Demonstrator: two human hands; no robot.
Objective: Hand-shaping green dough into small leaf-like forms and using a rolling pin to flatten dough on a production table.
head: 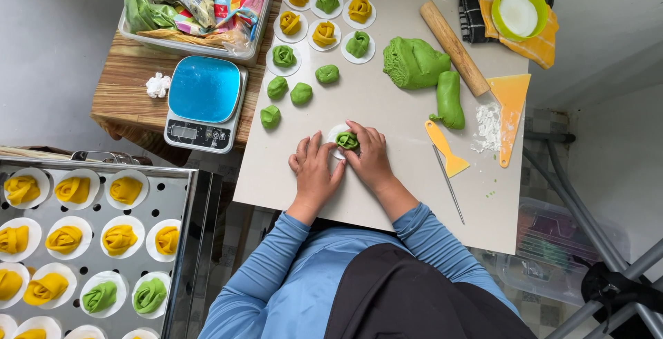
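A green rose-shaped dough bun (347, 140) sits on a small white paper round (335, 134) on the pale work board (414, 187). My right hand (371, 158) cups the bun from the right, fingers curled against it. On the bun's left, my left hand (315, 172) rests on the board with its fingertips at the paper. Several small green dough balls (301, 93) lie just beyond my hands. Further back stand several finished yellow and green buns on paper rounds (323, 33).
A big green dough lump (413, 62), a dough log (449, 98), a wooden rolling pin (454, 47), yellow scrapers (447, 152), flour (487, 125) and a thin skewer (449, 185) lie right. A blue scale (204, 100) and a perforated steel tray (173, 194) of buns sit left.
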